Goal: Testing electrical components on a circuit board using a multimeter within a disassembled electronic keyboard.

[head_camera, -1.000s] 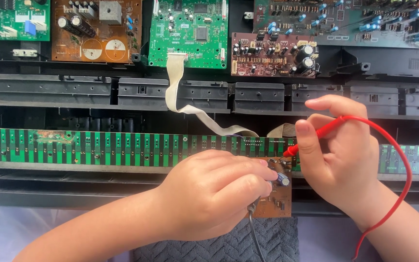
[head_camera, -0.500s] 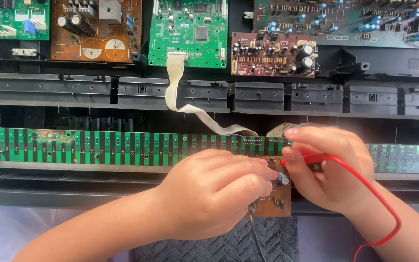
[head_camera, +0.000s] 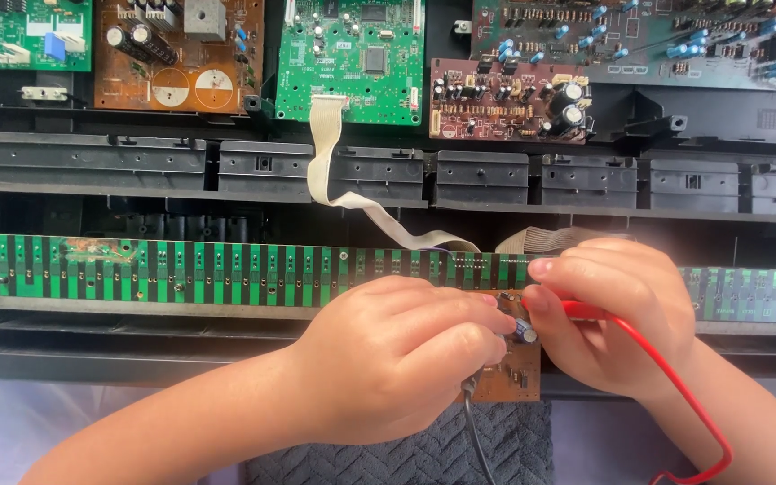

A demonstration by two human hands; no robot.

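Note:
My left hand point(head_camera: 397, 359) is curled over a small brown circuit board point(head_camera: 514, 373), gripping a probe whose black wire point(head_camera: 471, 422) runs down from under the fist. My right hand point(head_camera: 612, 314) pinches a red probe point(head_camera: 581, 311), its tip pointing left at the small board beside a blue capacitor point(head_camera: 525, 331). The red wire point(head_camera: 675, 395) loops down past my right wrist. Both hands rest over a long green strip board point(head_camera: 181, 269). The probe tips are hidden by my fingers.
Several circuit boards line the top: a green one point(head_camera: 352, 54), a brown one point(head_camera: 177, 54), and a dark red one point(head_camera: 509, 99). A beige ribbon cable point(head_camera: 334, 171) runs down to the strip board. A black plastic frame point(head_camera: 316, 171) crosses the middle. A grey textured cloth point(head_camera: 424, 458) lies below.
My right hand has lowered and moved left with the red probe, bringing its tip down to the small brown board. My left hand has stayed in place.

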